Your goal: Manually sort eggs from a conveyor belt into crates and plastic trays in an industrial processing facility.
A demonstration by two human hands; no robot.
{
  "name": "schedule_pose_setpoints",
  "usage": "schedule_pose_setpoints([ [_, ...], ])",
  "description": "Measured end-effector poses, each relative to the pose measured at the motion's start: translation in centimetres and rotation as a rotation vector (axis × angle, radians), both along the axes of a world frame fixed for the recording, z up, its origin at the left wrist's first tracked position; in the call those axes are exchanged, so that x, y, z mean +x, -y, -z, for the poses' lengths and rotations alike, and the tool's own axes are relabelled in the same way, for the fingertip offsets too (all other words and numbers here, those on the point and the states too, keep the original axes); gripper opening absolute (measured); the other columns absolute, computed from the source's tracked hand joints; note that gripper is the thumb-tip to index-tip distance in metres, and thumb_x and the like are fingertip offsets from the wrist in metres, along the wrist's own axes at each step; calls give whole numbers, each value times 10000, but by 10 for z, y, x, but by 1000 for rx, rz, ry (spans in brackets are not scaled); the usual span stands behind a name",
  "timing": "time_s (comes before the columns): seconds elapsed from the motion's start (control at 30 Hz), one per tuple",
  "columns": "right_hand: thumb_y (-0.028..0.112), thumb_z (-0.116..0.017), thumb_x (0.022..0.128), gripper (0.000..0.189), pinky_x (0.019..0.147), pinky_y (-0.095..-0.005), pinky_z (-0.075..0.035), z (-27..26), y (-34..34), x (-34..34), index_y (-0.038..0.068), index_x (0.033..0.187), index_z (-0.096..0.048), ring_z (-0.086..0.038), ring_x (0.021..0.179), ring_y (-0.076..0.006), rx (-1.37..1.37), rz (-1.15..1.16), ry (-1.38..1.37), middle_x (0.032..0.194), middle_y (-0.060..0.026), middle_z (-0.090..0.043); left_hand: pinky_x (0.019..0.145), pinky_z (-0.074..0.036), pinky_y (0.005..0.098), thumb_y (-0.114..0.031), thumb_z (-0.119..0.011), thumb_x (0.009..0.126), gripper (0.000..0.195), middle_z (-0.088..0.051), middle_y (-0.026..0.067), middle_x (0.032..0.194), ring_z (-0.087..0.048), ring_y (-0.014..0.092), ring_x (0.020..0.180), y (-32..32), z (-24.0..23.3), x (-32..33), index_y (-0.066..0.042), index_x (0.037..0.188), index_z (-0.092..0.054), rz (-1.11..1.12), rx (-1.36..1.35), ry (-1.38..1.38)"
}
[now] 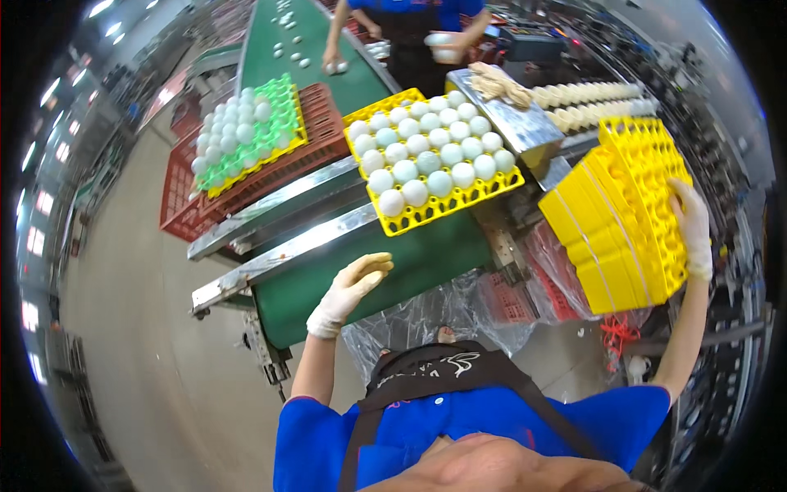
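My left hand (350, 292), in a pale glove, hovers above the green conveyor belt (430, 270) with nothing in it, thumb apart from the fingers. On the right, my gloved right hand (690, 227) grips the outer side of the top yellow egg tray (652, 184). Beneath and beside that tray is a tilted stack of yellow trays (590, 240) bound with pale straps. In front of me a yellow tray (458, 206) filled with white and pale bluish eggs (428, 162) lies across the belt's end. Part of another yellow tray (393, 104) shows behind it.
At left, a green tray (280, 111) of eggs rests on red-brown crates (320, 117). A co-worker (418, 37) handles eggs by the far belt. Gloves (499, 86) lie on a metal box (510, 126), beside rows of cream egg holders (590, 104). Plastic sheeting (424, 320) hangs below.
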State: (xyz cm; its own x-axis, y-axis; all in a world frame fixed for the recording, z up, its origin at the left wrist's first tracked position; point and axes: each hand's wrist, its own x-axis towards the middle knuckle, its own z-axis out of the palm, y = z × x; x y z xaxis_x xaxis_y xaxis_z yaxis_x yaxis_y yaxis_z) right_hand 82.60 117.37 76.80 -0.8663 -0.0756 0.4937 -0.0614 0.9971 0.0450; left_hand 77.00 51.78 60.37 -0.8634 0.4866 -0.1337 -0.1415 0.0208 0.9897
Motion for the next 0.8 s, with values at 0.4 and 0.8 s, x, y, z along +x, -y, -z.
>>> schedule_pose_setpoints([
  [0.4, -5, -475, 1001, 346, 1057, -332, -413, -61, 50, 47, -9, 1340, -544, -554, 1221, -223, -339, 85, -6, 1302, -128, -597, 1103, -382, 339, -197, -585, 979, 460, -598, 113, 1326, -537, 200, 1262, 29, -4, -10, -17, 1396, -510, -131, -6, -20],
  [0.8, 315, -673, 898, 433, 940, -405, -459, -15, 216, 13, -41, 1141, -641, -600, 1041, -332, -463, -695, 255, 1099, -189, -633, 1049, -428, 352, -385, -598, 977, 558, -646, 116, 1256, -599, 192, 1159, 118, -14, 44, -6, 1380, -527, -540, 0, -122],
])
